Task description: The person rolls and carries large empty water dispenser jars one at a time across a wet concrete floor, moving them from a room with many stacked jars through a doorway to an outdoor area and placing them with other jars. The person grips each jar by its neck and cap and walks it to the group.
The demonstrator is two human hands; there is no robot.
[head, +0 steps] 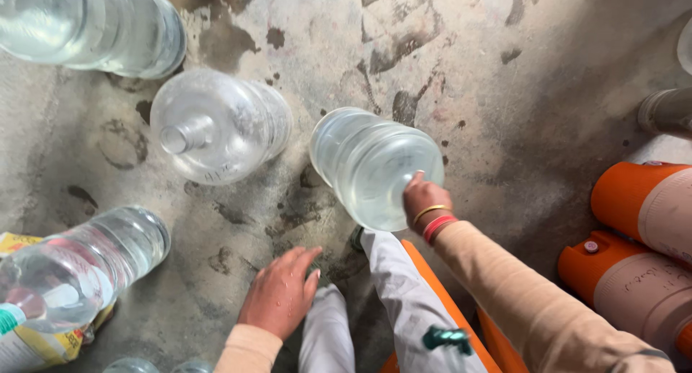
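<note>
My right hand (424, 198) grips the top of a large clear water jug (371, 164) that stands tilted on the wet concrete floor. Gold and red bangles circle that wrist. My left hand (280, 294) hangs open over the floor near my white trouser legs (389, 294), holding nothing, with water drops on its back. Another clear jug (216, 124) stands upright with its neck uncapped just left of the held one.
More clear jugs stand at the top left (94, 23) and at the left (79, 265), beside a yellow bag (29, 344). Two orange and white insulated coolers (641, 200) lie at the right. The concrete floor (504, 92) is stained and damp.
</note>
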